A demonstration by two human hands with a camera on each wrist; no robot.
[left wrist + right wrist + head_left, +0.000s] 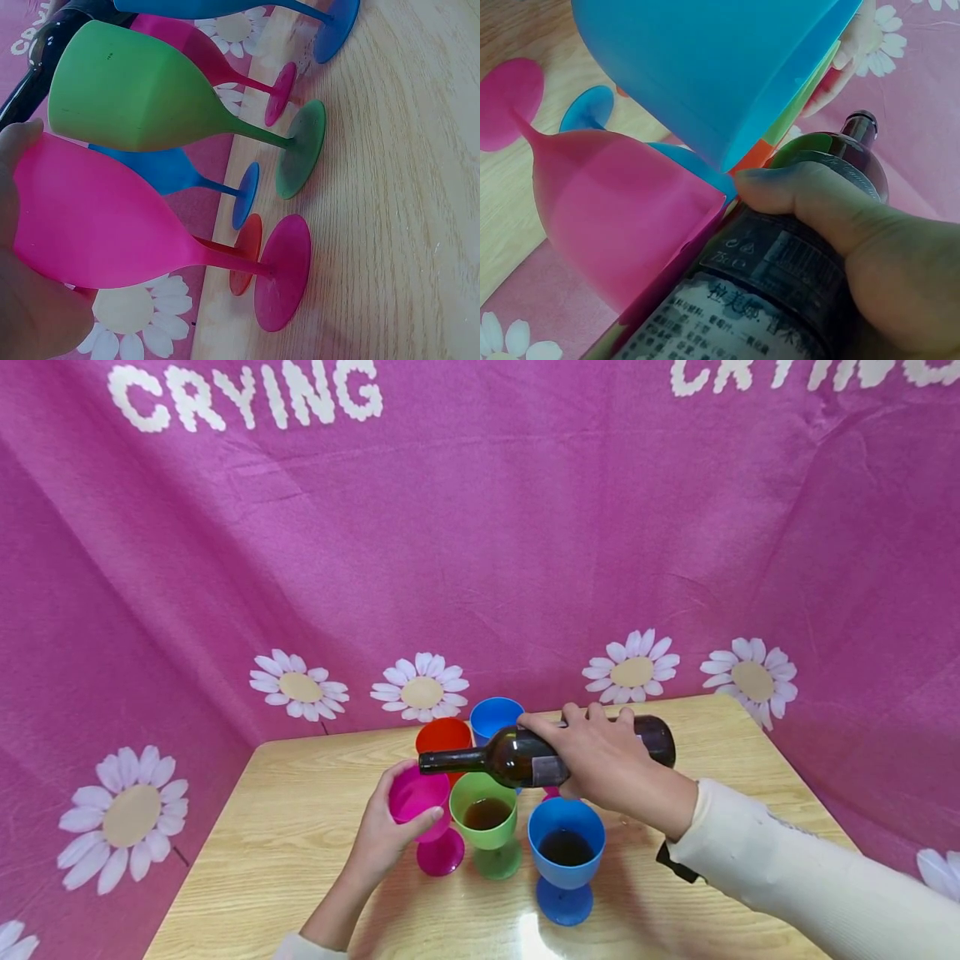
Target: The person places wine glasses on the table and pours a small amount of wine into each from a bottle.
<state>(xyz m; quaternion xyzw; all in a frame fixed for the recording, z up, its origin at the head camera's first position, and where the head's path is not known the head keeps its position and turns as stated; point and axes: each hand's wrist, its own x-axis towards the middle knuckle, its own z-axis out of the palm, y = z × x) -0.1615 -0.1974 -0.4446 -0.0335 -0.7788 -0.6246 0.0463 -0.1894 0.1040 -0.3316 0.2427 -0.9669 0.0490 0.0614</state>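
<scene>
My right hand [603, 756] grips a dark wine bottle [517, 756], tilted nearly level, its neck pointing left. The bottle's mouth is over the rim of a pink goblet [438, 827], whose bowl my left hand [382, 827] holds between thumb and fingers. In the left wrist view this pink goblet [112, 217] stands upright with its foot on the table. Beside it a green goblet [483, 835] contains dark liquid, as does a blue goblet [566, 877] nearer the front right. Whether liquid flows from the bottle cannot be seen.
Behind stand a red goblet [442, 735] and another blue goblet [497, 718]. A second pink goblet [615, 202] is mostly hidden under the bottle in the head view. The wooden table [300, 827] meets a pink cloth backdrop [480, 552] with daisies.
</scene>
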